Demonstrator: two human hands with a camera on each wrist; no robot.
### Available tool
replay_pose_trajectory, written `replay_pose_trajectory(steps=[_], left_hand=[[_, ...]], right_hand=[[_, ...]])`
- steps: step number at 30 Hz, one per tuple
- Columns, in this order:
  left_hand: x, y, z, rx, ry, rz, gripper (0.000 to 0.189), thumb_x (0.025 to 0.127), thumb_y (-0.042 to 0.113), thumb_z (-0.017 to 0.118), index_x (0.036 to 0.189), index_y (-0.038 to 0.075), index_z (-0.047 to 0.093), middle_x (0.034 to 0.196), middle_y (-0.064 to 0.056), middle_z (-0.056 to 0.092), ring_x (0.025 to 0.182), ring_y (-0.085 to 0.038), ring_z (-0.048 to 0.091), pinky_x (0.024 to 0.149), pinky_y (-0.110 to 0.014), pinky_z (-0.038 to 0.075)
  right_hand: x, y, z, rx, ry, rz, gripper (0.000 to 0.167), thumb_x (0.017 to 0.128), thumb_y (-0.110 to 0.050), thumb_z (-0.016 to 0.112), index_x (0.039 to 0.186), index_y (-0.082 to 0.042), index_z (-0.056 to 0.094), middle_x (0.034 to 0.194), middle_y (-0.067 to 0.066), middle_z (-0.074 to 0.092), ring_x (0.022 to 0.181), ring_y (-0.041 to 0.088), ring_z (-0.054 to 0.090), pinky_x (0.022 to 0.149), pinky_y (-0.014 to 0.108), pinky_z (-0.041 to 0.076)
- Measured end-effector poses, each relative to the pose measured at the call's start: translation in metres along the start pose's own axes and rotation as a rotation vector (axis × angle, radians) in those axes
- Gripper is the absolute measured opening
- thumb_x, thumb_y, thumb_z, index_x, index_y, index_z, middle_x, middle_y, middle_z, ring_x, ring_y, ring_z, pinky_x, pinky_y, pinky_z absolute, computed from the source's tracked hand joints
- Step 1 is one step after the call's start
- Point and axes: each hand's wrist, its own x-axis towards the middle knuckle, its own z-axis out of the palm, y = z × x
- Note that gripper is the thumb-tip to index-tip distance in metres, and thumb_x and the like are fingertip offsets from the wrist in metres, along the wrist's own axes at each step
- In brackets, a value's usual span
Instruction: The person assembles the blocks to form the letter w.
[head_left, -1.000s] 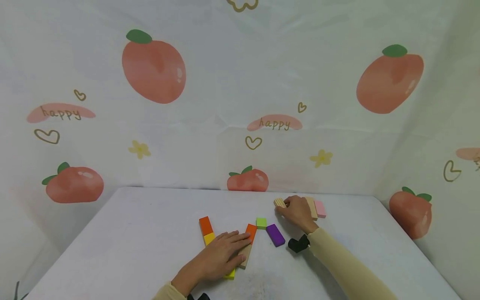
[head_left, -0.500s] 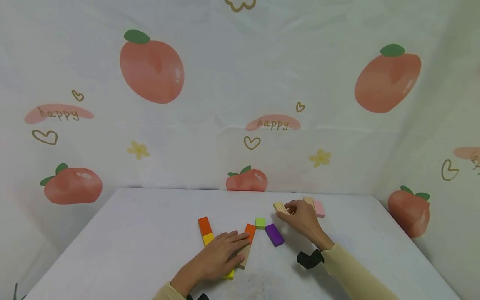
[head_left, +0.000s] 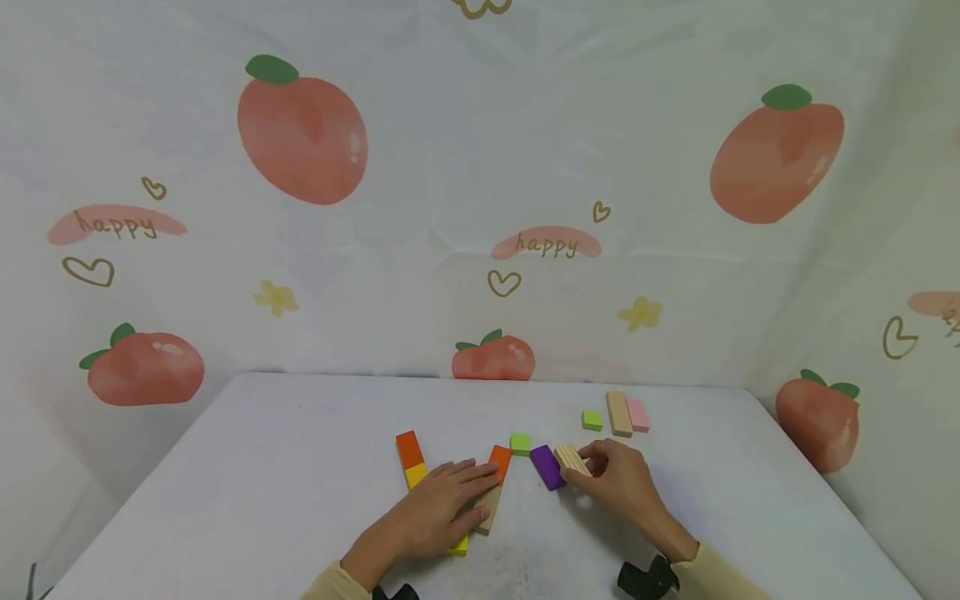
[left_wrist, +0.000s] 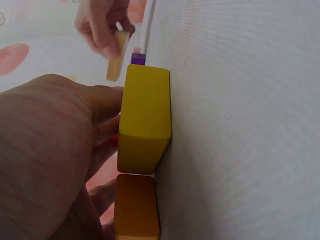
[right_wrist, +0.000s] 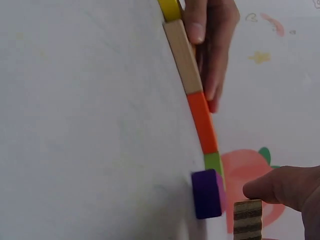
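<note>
My right hand [head_left: 624, 487] pinches a ridged natural-wood block [head_left: 572, 460] between thumb and fingers. That block is right beside a purple block [head_left: 546, 467]; in the left wrist view it hangs tilted above the table. My left hand [head_left: 429, 518] rests, fingers extended, across blocks laid in a V. Its left arm shows a red-orange block [head_left: 408, 449] and an amber block [head_left: 416, 475]; a yellow block [left_wrist: 145, 102] lies at the near point. The right arm has a plain wood block [right_wrist: 183, 56] and an orange block [right_wrist: 202, 122], followed by a light green block [head_left: 520, 444].
Farther back on the white table [head_left: 285, 467] lie another light green block [head_left: 592, 420], a long plain wood block [head_left: 618, 414] and a pink block [head_left: 637, 414]. A printed cloth [head_left: 405, 275] hangs behind the table.
My right hand has brought the ridged wood block from the back toward me, beside the purple block. This uncovers the green block at the back. My left hand stays in place.
</note>
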Motion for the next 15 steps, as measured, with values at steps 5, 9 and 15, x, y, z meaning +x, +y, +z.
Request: replay_pose_trajectory(steps=[5, 9, 15], left_hand=[[0.000, 0.000, -0.001, 0.000, -0.005, -0.010, 0.053, 0.106, 0.043, 0.049, 0.153, 0.018, 0.049, 0.155, 0.004, 0.047, 0.145, -0.028, 0.039, 0.117, -0.054, 0.031], [-0.001, 0.001, -0.001, -0.001, 0.000, -0.008, 0.053, 0.106, 0.043, 0.049, 0.153, 0.018, 0.049, 0.155, 0.003, 0.047, 0.145, -0.028, 0.039, 0.116, -0.055, 0.031], [-0.001, 0.002, -0.001, -0.004, 0.003, -0.007, 0.053, 0.106, 0.043, 0.049, 0.153, 0.018, 0.049, 0.155, 0.003, 0.047, 0.145, -0.028, 0.040, 0.116, -0.055, 0.031]], right_hand=[[-0.014, 0.000, 0.005, 0.015, -0.001, 0.015, 0.032, 0.072, -0.021, 0.092, 0.091, -0.003, 0.073, 0.070, -0.004, 0.060, 0.064, 0.010, 0.052, 0.053, 0.023, 0.044], [-0.023, 0.000, 0.006, 0.036, 0.001, 0.005, 0.031, 0.070, -0.018, 0.092, 0.089, -0.004, 0.072, 0.068, -0.005, 0.060, 0.062, 0.009, 0.052, 0.052, 0.022, 0.044], [-0.031, 0.001, 0.005, 0.050, -0.054, -0.014, 0.030, 0.070, -0.016, 0.092, 0.086, -0.007, 0.069, 0.065, -0.007, 0.059, 0.058, 0.006, 0.050, 0.052, 0.022, 0.043]])
